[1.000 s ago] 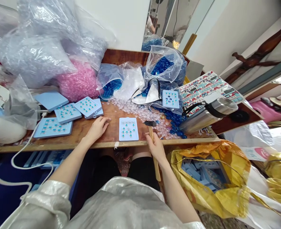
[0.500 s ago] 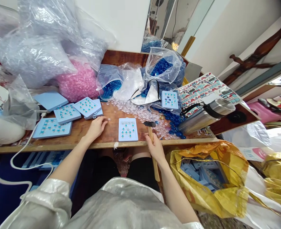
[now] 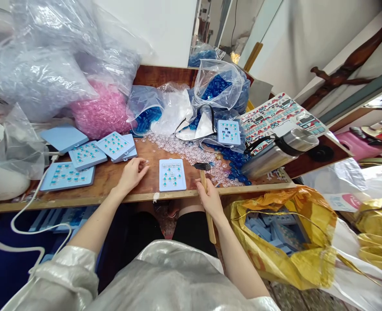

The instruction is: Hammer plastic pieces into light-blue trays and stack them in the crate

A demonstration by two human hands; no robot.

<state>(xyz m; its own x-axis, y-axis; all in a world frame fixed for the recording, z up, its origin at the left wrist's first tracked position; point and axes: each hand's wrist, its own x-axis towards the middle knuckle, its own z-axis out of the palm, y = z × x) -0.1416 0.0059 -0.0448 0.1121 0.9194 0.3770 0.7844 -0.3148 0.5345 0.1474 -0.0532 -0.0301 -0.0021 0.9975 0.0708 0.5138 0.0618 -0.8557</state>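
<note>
A light blue plate (image 3: 172,174) studded with small blue and clear pieces lies near the front edge of the wooden table (image 3: 113,196). My left hand (image 3: 131,174) rests on the table just left of it, fingers curled in a pinch around a small clear ring. My right hand (image 3: 210,198) grips the wooden handle of a small hammer (image 3: 203,172), whose dark head hovers just right of the plate. Loose clear rings (image 3: 184,149) and blue pieces (image 3: 236,162) are scattered behind the plate.
Several filled blue plates (image 3: 87,155) lie at the left. Bags of clear, pink (image 3: 102,110) and blue parts (image 3: 219,88) crowd the back. A steel flask (image 3: 279,151) lies at the right. A yellow bag (image 3: 284,233) of blue plates sits below. A white cable (image 3: 25,216) hangs left.
My left hand has lifted its fingertips slightly and now pinches a clear ring. The right hand and hammer have stayed almost still; the view shifted a little.
</note>
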